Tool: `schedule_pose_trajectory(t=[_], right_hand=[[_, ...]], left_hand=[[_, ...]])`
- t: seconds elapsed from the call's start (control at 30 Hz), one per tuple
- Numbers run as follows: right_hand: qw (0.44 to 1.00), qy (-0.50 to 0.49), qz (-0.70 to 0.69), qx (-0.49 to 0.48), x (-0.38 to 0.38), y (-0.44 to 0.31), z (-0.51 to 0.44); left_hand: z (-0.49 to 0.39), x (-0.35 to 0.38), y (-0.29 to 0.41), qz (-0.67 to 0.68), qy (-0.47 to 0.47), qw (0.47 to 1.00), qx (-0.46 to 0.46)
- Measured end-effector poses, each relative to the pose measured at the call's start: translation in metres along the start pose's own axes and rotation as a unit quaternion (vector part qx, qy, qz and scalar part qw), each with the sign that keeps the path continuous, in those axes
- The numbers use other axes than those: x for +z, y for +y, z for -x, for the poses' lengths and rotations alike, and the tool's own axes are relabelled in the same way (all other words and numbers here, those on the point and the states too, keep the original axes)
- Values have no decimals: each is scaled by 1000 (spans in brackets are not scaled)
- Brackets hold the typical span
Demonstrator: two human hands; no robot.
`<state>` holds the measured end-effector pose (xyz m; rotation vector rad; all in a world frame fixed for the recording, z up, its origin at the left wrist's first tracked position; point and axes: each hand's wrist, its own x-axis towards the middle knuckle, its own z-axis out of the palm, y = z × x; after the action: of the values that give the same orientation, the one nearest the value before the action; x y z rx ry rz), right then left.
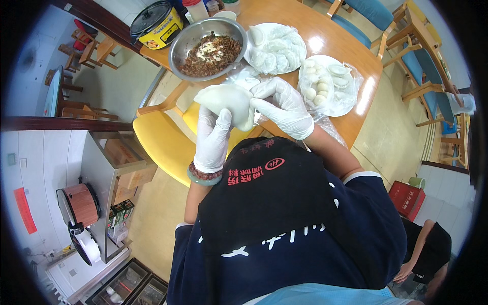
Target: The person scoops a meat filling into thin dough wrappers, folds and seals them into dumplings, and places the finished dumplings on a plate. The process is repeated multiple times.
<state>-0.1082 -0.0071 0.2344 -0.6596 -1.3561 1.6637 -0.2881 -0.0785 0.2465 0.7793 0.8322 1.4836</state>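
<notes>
A large pale half-moon dumpling (pixel 225 100) is held up between both hands, in front of the table's near edge. My left hand (pixel 212 137), in a white glove, supports it from below with the thumb against its near face. At the dumpling's right end, the gloved fingers of my right hand (pixel 284 106) pinch the dough edge. Beyond the hands stands a steel bowl (pixel 177 57) of brown filling with pale crumbs on top. Right of it, one plate (pixel 303 45) carries shaped dumplings under plastic film. Another plate (pixel 337 112) holds dough balls and several folded dumplings, partly wrapped in plastic.
A yellow electric cooker (pixel 162 28) and lidded jars (pixel 196 9) stand at the table's back left. A yellow chair (pixel 160 143) is close on my left. Blue chairs (pixel 366 15) stand to the right. Another person's arm (pixel 417 248) shows at lower right.
</notes>
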Motion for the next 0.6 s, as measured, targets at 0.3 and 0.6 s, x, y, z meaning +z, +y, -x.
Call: schedule_pose_trajectory(t=[0.3,0.6], right_hand=[[995,-2,88,-37,2,-7,-7],[956,-194,162,-147,-30,-13,-21]], left_hand=[[-1,2,1,-86,11,996,23],[-3,-6,-1,168,30,975,-139]])
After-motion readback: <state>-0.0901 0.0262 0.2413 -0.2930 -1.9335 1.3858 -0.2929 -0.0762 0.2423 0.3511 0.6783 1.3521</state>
